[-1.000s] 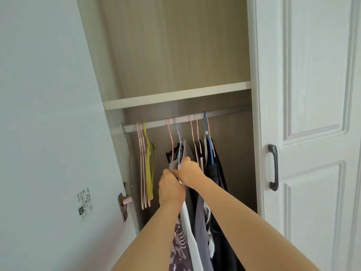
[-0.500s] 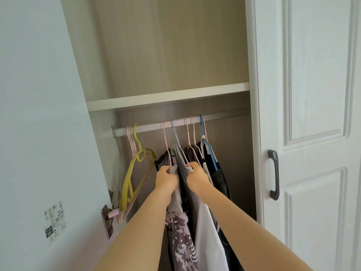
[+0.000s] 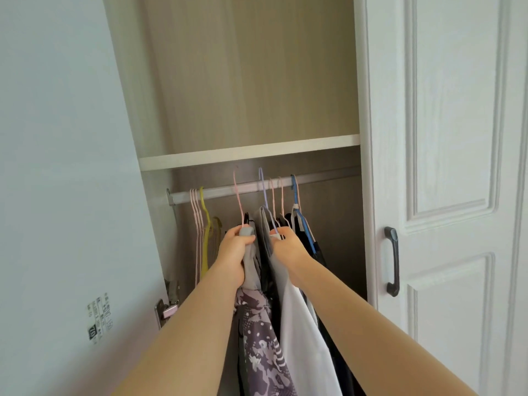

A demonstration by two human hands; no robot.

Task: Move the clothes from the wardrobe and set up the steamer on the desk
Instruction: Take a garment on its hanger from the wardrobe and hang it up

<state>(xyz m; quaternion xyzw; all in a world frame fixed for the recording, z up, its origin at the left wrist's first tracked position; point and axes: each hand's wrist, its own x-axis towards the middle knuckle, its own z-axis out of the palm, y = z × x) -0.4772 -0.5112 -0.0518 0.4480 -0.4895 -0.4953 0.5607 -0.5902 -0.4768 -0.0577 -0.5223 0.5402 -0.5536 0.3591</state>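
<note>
Pink hanger (image 3: 237,195) & lilac hanger (image 3: 262,190) now lifted above rail (image 3: 220,191).

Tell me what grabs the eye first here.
Two bare arms reach into the open wardrobe: the left hand grips a grey garment on a pink hanger, the right hand a lilac hanger, both hooks poking above the rail. Left of them, bare pink hangers and a yellow hanger bunch at the rail's end.
</note>
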